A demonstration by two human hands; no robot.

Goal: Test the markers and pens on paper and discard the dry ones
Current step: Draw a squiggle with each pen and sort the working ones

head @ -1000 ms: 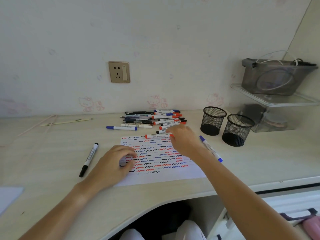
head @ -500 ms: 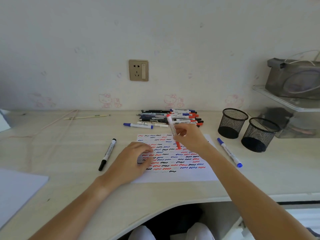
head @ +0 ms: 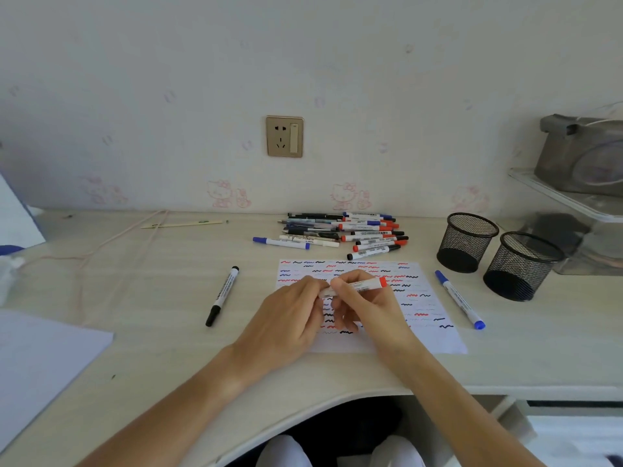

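Gripping a red-capped marker (head: 357, 285) level above the scribbled test paper (head: 428, 298), the right hand (head: 367, 308) is holding its barrel while the left hand (head: 290, 318) is pinching its near end; the marker pile (head: 340, 232) is lying behind.

No readable text anywhere. Red marker (head: 357, 285), frame centre: dark print and a barcode-like patch on the barrel, too blurred to read. Black marker (head: 223, 295), left of centre: dark lettering along the white barrel, illegible. Blue marker (head: 459, 299), right of centre: faint print, illegible. Pile of markers and pens (head: 340, 234), upper centre on the bench: label strips on several barrels, too small to read. Paper (head: 428, 318): only red, blue and black squiggles, no letters or numbers. Wall (head: 344, 195): faint pink cartoon-cat prints, no words.
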